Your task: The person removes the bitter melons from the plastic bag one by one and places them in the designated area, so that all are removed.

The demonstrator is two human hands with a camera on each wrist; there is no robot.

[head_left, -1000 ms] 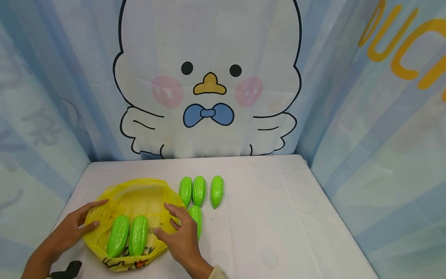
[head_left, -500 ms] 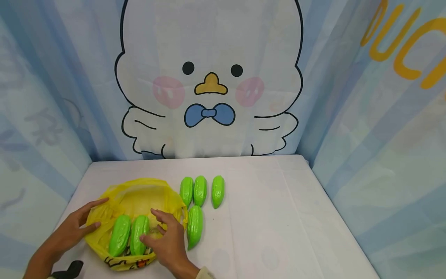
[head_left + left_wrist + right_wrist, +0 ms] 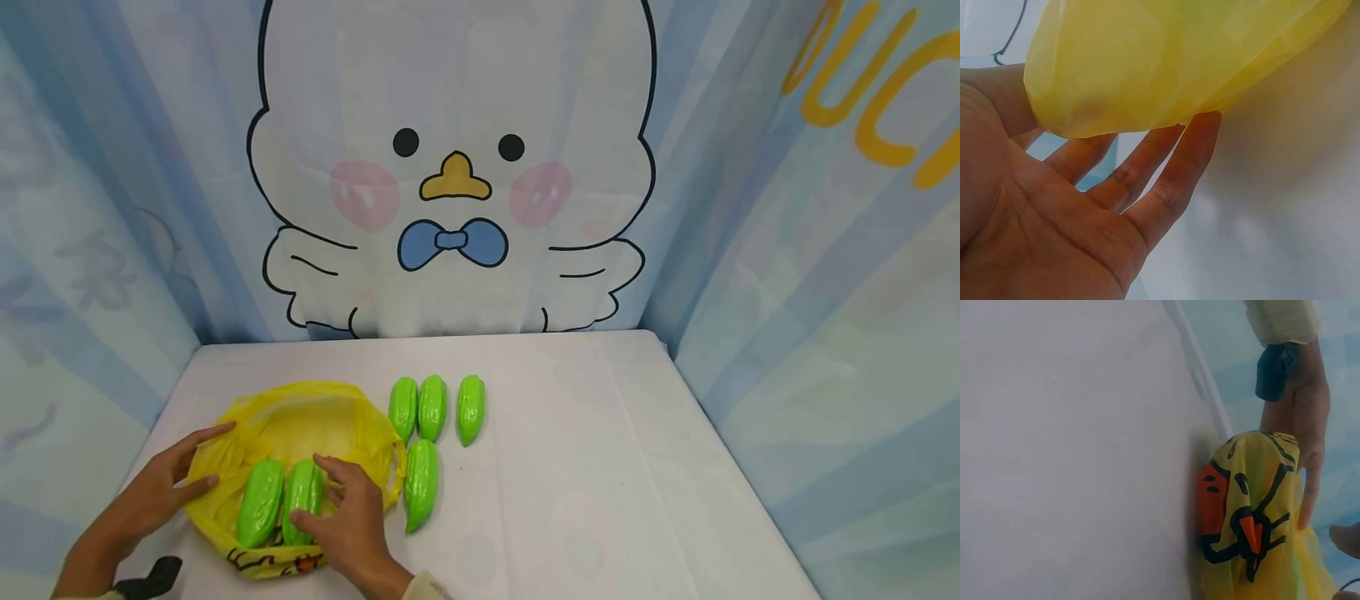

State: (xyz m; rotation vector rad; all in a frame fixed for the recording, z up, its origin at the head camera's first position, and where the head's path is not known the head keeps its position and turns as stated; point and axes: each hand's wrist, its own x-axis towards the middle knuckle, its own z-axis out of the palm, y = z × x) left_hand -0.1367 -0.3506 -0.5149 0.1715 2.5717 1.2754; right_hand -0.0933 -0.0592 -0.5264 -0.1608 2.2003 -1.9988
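The right hand (image 3: pixel 348 517) stands wide over the right inner cucumber (image 3: pixel 303 500), thumb and index finger apart; whether they touch it I cannot tell; a sound hold would likely close across its middle, clear of the plastic; the left hand (image 3: pixel 161 487), fingers fairly straight against the yellow bag (image 3: pixel 330 417), should steady that side; the right inner cucumber lies in the bag, its long axis front to back, far end slightly right; the left inner cucumber (image 3: pixel 260 504) leans likewise; outside, the loose cucumber (image 3: pixel 422 486) points its taper nearward; beyond, three back cucumbers (image 3: pixel 432 408) run front to back.
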